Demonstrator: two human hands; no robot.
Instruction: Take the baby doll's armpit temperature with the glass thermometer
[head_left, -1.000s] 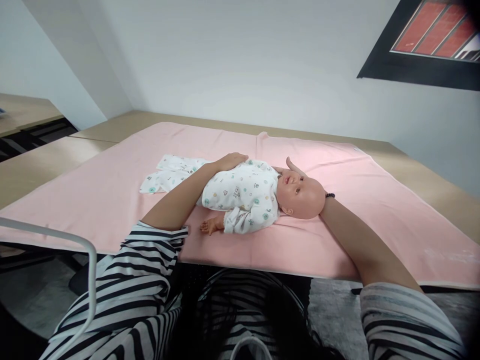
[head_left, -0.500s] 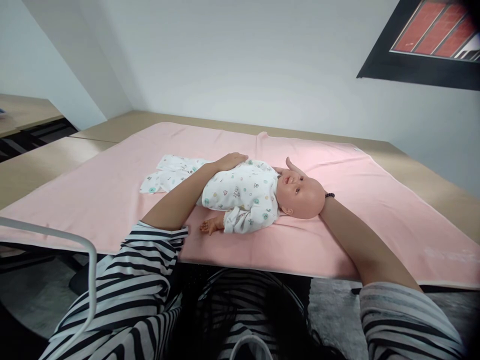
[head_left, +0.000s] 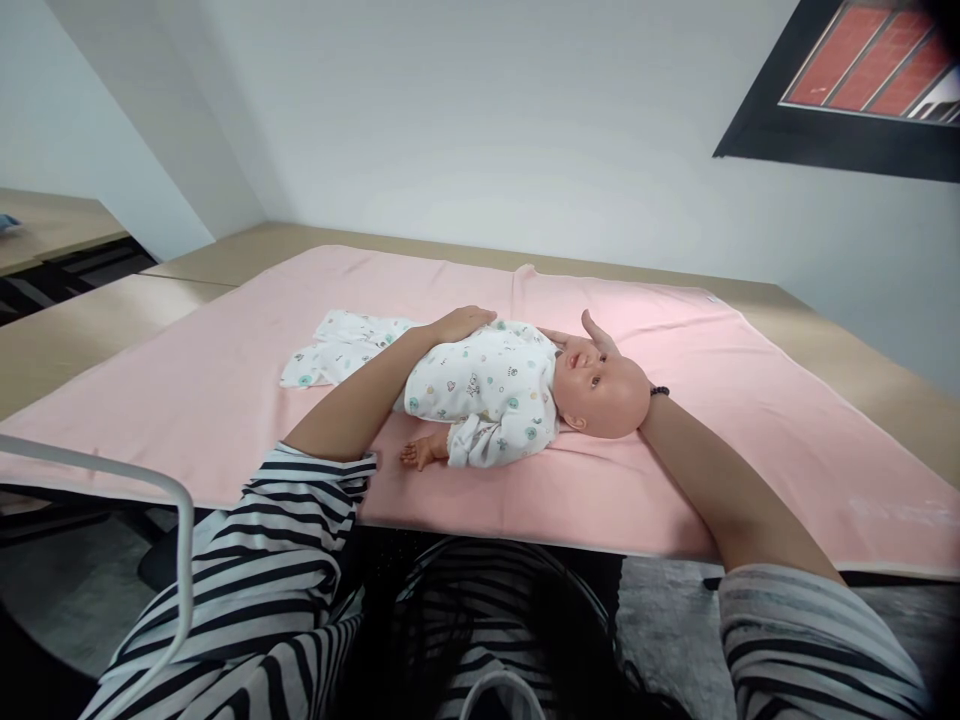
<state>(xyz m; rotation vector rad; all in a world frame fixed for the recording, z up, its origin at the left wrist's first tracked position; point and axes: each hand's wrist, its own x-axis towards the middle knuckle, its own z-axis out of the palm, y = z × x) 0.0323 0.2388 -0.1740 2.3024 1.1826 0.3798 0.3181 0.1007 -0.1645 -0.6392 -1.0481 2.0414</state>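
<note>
A bald baby doll [head_left: 604, 395] lies on its back on a pink blanket [head_left: 465, 500], its head to the right. It wears a white printed top [head_left: 480, 375] and matching trousers [head_left: 337, 345]. My left hand [head_left: 463, 323] rests flat across the doll's belly, its fingertips partly out of sight over the far side. Behind the doll's head and neck sits my right hand [head_left: 596, 333], palm mostly hidden. Its thumb points up and apart, and some fingers show beyond the neck. Near me lies one bare doll hand [head_left: 421, 451] out of its sleeve.
The blanket covers most of a wooden table [head_left: 810, 325] set against a white wall [head_left: 480, 130]. A pale curved metal bar [head_left: 184, 540] stands at the lower left. Another table [head_left: 52, 225] is at the far left, and a dark-framed window [head_left: 832, 125] at upper right.
My right thumb has lifted and spread slightly to the right, and more of the fingers shows past the doll's neck. My left hand and the doll stay in place.
</note>
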